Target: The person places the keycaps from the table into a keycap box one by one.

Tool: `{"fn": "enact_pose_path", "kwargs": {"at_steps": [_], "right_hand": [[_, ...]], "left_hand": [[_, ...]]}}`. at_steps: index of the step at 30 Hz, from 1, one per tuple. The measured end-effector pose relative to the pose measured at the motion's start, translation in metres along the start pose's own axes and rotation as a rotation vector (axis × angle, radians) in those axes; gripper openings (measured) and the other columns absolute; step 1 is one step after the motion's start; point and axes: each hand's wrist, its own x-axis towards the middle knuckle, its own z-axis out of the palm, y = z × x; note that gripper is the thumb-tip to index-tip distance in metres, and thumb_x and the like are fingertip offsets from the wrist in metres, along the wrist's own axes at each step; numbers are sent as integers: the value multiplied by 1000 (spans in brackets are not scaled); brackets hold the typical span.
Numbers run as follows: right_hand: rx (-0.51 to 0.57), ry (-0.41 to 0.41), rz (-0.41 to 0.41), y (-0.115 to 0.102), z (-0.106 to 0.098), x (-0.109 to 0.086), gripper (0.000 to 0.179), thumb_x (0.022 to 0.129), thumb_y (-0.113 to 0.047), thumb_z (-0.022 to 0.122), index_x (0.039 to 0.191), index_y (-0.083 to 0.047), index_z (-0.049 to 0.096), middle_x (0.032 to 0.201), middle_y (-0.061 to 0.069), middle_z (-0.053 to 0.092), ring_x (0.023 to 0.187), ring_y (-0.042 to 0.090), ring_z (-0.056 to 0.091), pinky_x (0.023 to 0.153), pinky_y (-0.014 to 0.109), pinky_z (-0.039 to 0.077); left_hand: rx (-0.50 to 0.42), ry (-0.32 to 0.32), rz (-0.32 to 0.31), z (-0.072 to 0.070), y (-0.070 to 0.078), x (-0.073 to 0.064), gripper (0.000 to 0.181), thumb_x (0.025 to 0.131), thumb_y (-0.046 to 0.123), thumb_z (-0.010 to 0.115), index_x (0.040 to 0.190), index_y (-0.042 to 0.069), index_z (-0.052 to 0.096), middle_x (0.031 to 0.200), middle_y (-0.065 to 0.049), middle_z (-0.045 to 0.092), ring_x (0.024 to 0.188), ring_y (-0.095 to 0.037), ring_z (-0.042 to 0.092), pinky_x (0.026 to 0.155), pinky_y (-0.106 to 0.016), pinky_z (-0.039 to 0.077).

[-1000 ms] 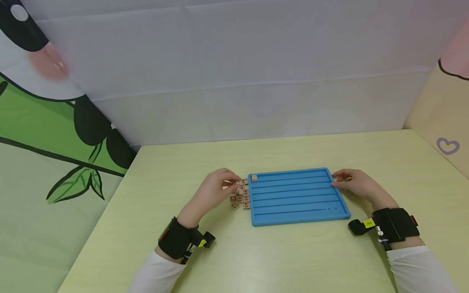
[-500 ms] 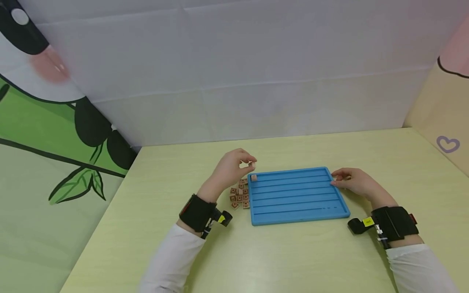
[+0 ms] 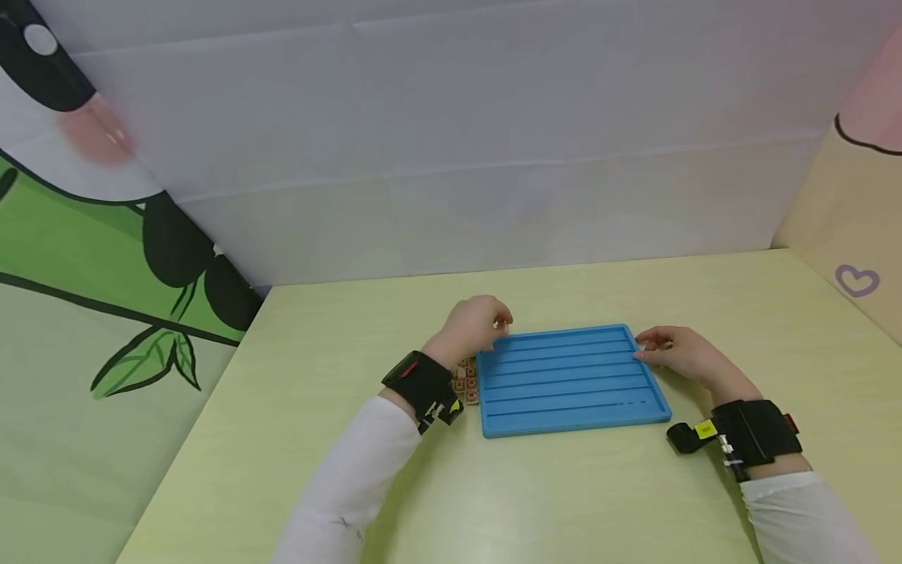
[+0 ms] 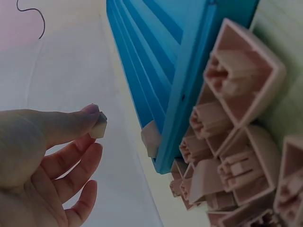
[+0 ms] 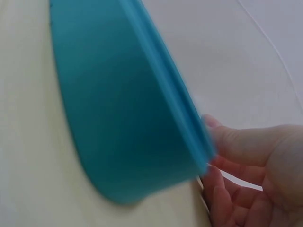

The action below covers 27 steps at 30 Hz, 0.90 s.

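Observation:
A small pale keycap (image 4: 98,130) is pinched between the thumb and fingertips of my left hand (image 3: 470,325), at the back left corner of the ridged blue tray (image 3: 571,381). In the left wrist view another keycap (image 4: 151,139) sits in that tray corner; the hand covers it in the head view. Several loose keycaps (image 3: 465,385) lie against the tray's left side, hollow undersides and stems showing, partly hidden by the left wrist. My right hand (image 3: 680,352) holds the tray's right edge, thumb at the rim (image 5: 177,101) and fingers curled beside it.
The pale wooden table (image 3: 564,493) ends at a white cloth backdrop (image 3: 493,180). A green cartoon panel (image 3: 70,258) stands left, a beige one (image 3: 846,219) right. Both wrists wear black camera bands (image 3: 757,439).
My left hand lifted a keycap from the loose pile, rose, then moved right and slightly down to the tray's back left corner. The right hand and the tray have hardly moved.

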Motion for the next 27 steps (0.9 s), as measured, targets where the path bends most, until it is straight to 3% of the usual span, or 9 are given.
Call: {"fn": "enact_pose_path", "kwargs": {"at_steps": [8, 13, 19, 27], "right_hand": [[-8, 4, -3, -1, 1, -1, 48, 92, -26, 63, 123, 8, 53, 98, 15, 53, 90, 28, 46, 71, 30, 40], [-14, 8, -1, 2, 0, -1, 48, 92, -27, 63, 123, 8, 53, 99, 15, 53, 91, 29, 46, 71, 30, 40], [-16, 10, 0, 4, -1, 1, 47, 92, -27, 62, 124, 6, 53, 100, 13, 54, 92, 28, 47, 73, 30, 39], [-19, 3, 6, 2, 0, 1, 48, 92, -28, 62, 124, 6, 53, 100, 14, 53, 92, 29, 46, 73, 31, 39]], "left_hand": [[6, -69, -48, 3, 1, 3, 21, 94, 16, 60, 112, 8, 68, 109, -6, 67, 94, -18, 61, 84, -32, 51], [14, -97, -18, 5, 3, 4, 21, 93, 14, 61, 111, 7, 68, 110, -7, 67, 96, -20, 62, 85, -32, 50], [45, -118, 10, 10, 9, 10, 16, 92, 13, 62, 105, 7, 70, 102, -6, 67, 85, -18, 56, 82, -31, 50], [75, -104, 5, 17, 8, 10, 14, 91, 13, 63, 103, 7, 68, 99, -5, 66, 82, -17, 53, 80, -31, 49]]}}
